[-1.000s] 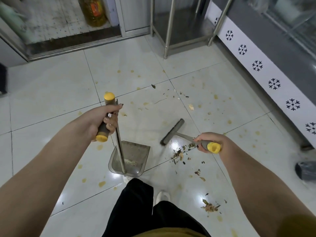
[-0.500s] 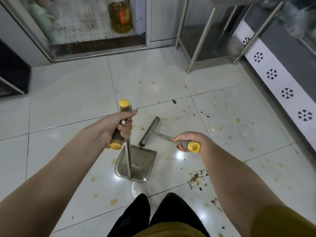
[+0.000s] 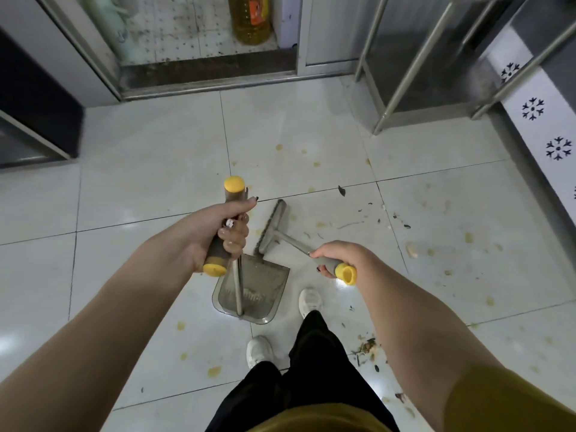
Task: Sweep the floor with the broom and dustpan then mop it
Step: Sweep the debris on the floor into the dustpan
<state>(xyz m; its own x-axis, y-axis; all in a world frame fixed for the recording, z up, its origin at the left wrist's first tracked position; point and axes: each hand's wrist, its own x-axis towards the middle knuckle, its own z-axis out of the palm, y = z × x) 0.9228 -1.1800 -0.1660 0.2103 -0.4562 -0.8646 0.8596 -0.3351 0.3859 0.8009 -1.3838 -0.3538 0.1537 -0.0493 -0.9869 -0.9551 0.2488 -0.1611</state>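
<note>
No legible text (bottle label (image 3: pixel 255 12) blurred)

mustard sleeve (image 3: pixel 505 400), black trousers (image 3: pixel 314 369), white shoes (image 3: pixel 259 350), dark-polished fingernails (image 3: pixel 255 199), a pale ring (image 3: pixel 229 223) on one left hand (image 3: pixel 208 235) finger.

The glossy white tiled floor (image 3: pixel 149 188) is carrying the grey dustpan (image 3: pixel 260 289), which is sitting just ahead of two white shoes (image 3: pixel 310 301), while the broom (image 3: pixel 271 228) is resting its bristle head on the tiles just beyond the pan's open edge. Yellowish stains (image 3: pixel 214 371) are dotting the tiles all around. Dark flecks (image 3: pixel 378 220) are lying scattered to the right, and a small heap of what are probably leaf and peel scraps (image 3: pixel 368 346) is lying right of the shoes.
</note>
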